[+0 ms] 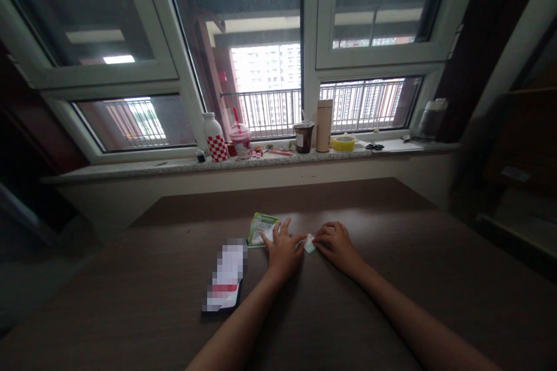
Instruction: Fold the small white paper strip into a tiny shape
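"Where is the small white-and-green paper piece?"

"Just over the tabletop or on it, I can't tell which, between the two hands. From the left hand's fingers it lies at about 3 o'clock; from the right hand's, at about 9."

"So which hand is nearer?"

"Neither, really. The left hand has its thumb side at the piece's 10 o'clock edge, and the right hand meets it at 2 to 3 o'clock."

"And how do the fingers stand?"

"On the left, the tips nearest the piece are closed in a pinch on its edge, with the others fanned out towards 10 and 12 o'clock. On the right, they're bunched and nearly closed, pinching the opposite edge. How firmly, I can't tell."

"Which way does the piece point?"

"Its long axis seems to run from 11 to 5 o'clock, though it's small and partly covered."

"Anything close by?"

"A green-and-white printed packet at 10 o'clock of the left hand, under its spread fingers; whether they touch it is unclear. A smartphone lies at 8 o'clock, its long axis running roughly from 1 to 7."
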Motion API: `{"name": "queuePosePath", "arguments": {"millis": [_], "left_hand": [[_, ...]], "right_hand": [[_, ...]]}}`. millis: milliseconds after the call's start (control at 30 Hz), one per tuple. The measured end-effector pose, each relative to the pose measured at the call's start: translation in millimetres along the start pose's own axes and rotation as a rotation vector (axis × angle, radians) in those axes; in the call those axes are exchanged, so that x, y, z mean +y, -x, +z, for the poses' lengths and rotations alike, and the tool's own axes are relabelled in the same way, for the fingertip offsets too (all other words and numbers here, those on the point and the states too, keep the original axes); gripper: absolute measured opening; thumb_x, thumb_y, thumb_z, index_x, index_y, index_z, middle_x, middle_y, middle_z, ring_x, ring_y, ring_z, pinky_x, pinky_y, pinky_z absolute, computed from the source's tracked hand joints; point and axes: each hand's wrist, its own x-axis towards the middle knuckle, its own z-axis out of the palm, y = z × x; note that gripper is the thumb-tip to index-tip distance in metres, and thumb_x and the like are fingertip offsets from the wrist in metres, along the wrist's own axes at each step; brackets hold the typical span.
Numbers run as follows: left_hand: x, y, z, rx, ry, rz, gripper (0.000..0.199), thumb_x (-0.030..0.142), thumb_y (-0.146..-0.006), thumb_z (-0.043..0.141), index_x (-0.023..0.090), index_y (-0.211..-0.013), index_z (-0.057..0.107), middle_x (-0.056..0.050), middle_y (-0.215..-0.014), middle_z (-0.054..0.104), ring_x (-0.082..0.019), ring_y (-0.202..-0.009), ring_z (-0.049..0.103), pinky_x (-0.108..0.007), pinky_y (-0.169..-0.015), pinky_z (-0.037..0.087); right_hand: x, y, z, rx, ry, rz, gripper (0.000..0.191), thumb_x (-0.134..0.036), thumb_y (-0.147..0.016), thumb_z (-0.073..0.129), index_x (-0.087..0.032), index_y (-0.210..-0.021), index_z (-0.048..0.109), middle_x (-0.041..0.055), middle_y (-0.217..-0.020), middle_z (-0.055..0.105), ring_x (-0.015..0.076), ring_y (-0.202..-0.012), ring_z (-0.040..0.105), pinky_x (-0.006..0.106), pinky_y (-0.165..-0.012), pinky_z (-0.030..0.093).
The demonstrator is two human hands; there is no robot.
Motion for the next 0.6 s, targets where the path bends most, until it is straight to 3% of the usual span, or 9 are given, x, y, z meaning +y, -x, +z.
{"name": "queuePosePath", "arguments": {"millis": [233,600], "left_hand": [[-1.1,-0.1,1.4,-0.015,0.016,0.021,0.032,0.049,-0.079,0.065,0.045,-0.111,0.067,0.000,-0.152,0.038,-0.036,-0.140,0.025,-0.074,-0.106,-0.004],[-2.1,0.5,0.9,-0.002,-0.062,0.093,0.033,0.055,-0.082,0.059,0.053,-0.114,0.063,0.001,-0.152,0.037,-0.036,-0.138,0.029,-0.077,-0.103,-0.005]], "right_hand": [[3.4,-0.8,4.9,0.014,0.010,0.064,0.021,-0.033,-0.083,0.063,-0.034,-0.101,0.073,0.0050,-0.104,0.065,0.0282,-0.108,0.046,0.050,-0.101,0.034],[-3.9,-0.9,0.0,-0.030,0.094,0.127,0.027,-0.034,-0.085,0.062,-0.040,-0.110,0.069,0.0041,-0.116,0.059,0.0283,-0.116,0.041,0.050,-0.103,0.031]]}}
